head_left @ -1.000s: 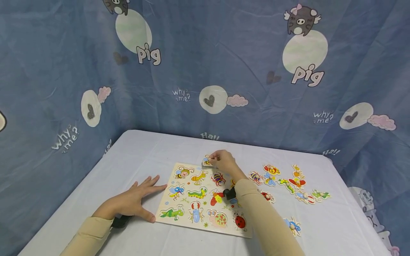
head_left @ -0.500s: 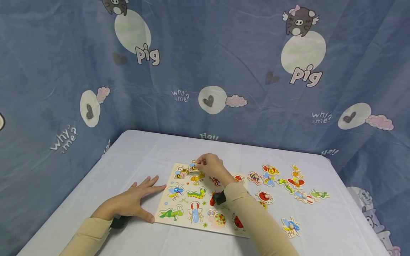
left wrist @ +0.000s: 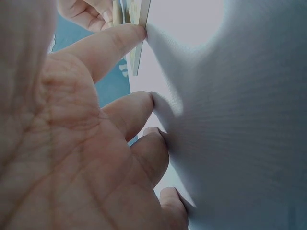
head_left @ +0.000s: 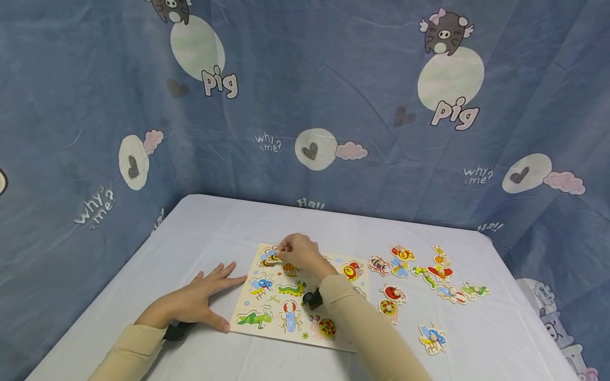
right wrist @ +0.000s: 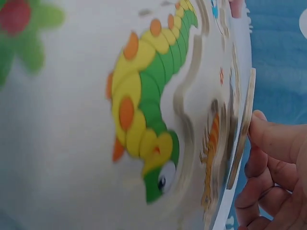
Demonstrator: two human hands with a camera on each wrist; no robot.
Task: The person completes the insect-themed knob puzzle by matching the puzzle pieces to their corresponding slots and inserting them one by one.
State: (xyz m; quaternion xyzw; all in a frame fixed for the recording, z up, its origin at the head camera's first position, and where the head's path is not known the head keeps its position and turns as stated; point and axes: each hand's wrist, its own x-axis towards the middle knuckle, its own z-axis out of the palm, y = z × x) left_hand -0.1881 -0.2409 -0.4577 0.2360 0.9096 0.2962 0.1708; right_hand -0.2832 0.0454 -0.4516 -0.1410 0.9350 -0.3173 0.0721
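In the head view, my right hand [head_left: 301, 251] pinches a bee puzzle piece [head_left: 270, 257] over the bee picture at the top left of the wooden insect puzzle board [head_left: 271, 333]. The right wrist view shows this thin piece [right wrist: 242, 134] edge-on, tilted just off the board, with thumb and finger at its back. My left hand [head_left: 200, 301] lies spread on the table; its index finger and thumb meet the board's left edge. One of its fingertips touches the board's side [left wrist: 139, 55] in the left wrist view. The right forearm hides the board's lower right part.
Right of the board lie several loose knobbed pieces, among them a spider [head_left: 379, 265], a ladybird [head_left: 393, 293], a snail [head_left: 388, 309] and a mosquito [head_left: 432, 338]. Further right are a caterpillar [head_left: 425, 276] and a grasshopper [head_left: 475, 290]. A blue patterned curtain [head_left: 305, 79] hangs behind the white table [head_left: 209, 227].
My right hand has carried the bee piece leftward from behind the board's back edge to its top-left bee picture. The left hand has stayed in place.
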